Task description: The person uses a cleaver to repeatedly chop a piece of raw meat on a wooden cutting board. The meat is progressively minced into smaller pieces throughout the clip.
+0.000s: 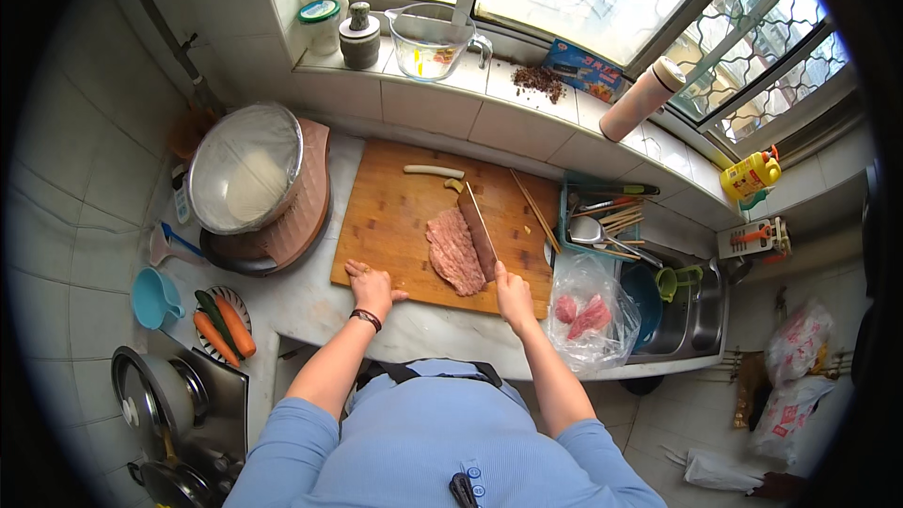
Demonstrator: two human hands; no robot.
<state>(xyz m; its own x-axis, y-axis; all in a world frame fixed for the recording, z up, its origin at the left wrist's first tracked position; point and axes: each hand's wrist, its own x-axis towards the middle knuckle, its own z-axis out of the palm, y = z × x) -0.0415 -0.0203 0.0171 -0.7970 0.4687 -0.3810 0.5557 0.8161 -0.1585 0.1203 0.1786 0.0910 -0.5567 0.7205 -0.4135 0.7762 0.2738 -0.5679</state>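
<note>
My right hand (515, 298) grips the handle of a Chinese cleaver (480, 233), its blade lying along the right edge of a flat mass of minced meat (453, 252). The meat is on a wooden cutting board (384, 226). My left hand (370, 287) rests on the board's front left edge, thumb spread away from the fingers and nothing held. Behind the meat lie a white scallion stalk (433, 171) and a small yellowish piece, perhaps ginger (453, 185). A pair of chopsticks (535, 210) lies towards the board's right side.
Right of the board, raw meat pieces (590, 316) lie on a plastic bag, near a utensil basket (564, 215) and the sink (705, 317). Leftward are a film-covered bowl of dough (247, 169) and a plate with carrots (235, 324). A glass measuring jug (432, 42) and a thermos (642, 100) line the windowsill.
</note>
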